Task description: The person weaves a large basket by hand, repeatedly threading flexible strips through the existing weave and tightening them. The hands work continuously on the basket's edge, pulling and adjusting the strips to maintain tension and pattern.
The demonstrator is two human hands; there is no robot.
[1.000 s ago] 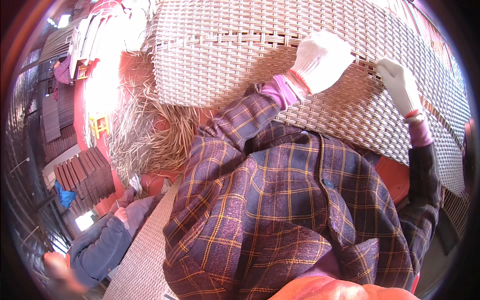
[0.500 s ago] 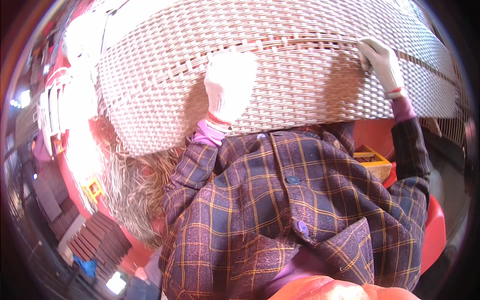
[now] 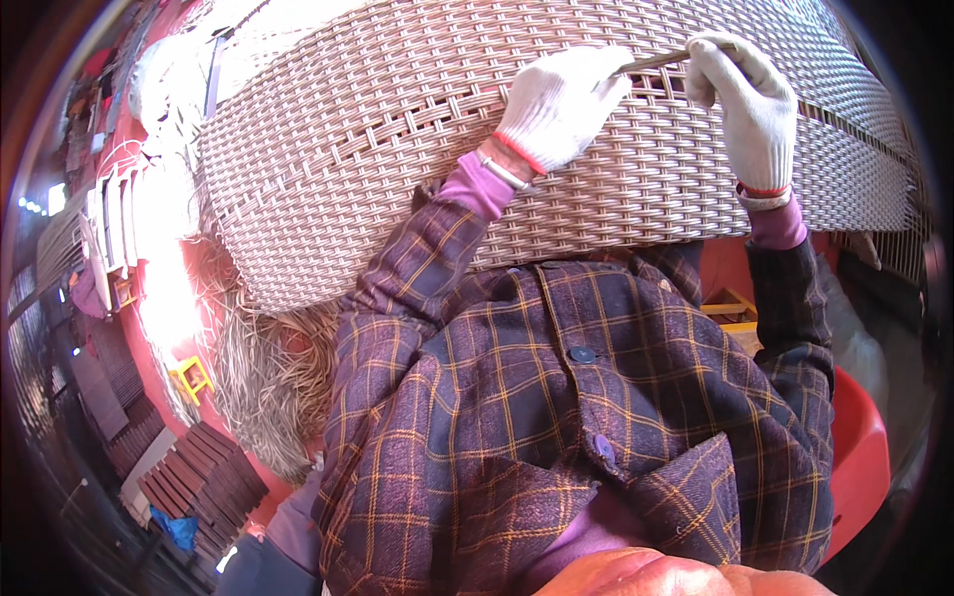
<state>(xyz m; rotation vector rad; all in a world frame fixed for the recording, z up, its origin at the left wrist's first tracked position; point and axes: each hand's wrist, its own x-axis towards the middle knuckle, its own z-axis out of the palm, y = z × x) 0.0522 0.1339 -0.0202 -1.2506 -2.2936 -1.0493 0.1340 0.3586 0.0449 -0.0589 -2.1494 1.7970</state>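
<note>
A large wicker panel (image 3: 397, 199) of light grey-brown weave lies across in front of me, with a row of gaps running along it. My left hand (image 3: 566, 107), in a white knitted glove, is over the panel near this row, thumb and fingers pinching a flat weaving strand (image 3: 656, 63). My right hand (image 3: 750, 114), gloved the same way, has its fingers bent round the strand's other end. Between the two hands the strand stretches just above the weave. The fingertips of the right hand are partly hidden.
To the left, a heap of loose strands (image 3: 268, 387) lies on the floor beside a small yellow stool (image 3: 189, 379). Stacked brown slats (image 3: 204, 482) stand further left. Part of a person in dark clothing (image 3: 268, 566) shows below. At right are a red chair (image 3: 860, 452) and a yellow frame (image 3: 733, 310).
My left hand has moved right and farther away, toward the right hand. My right hand has risen a little. The strand now shows held between both hands above the weave.
</note>
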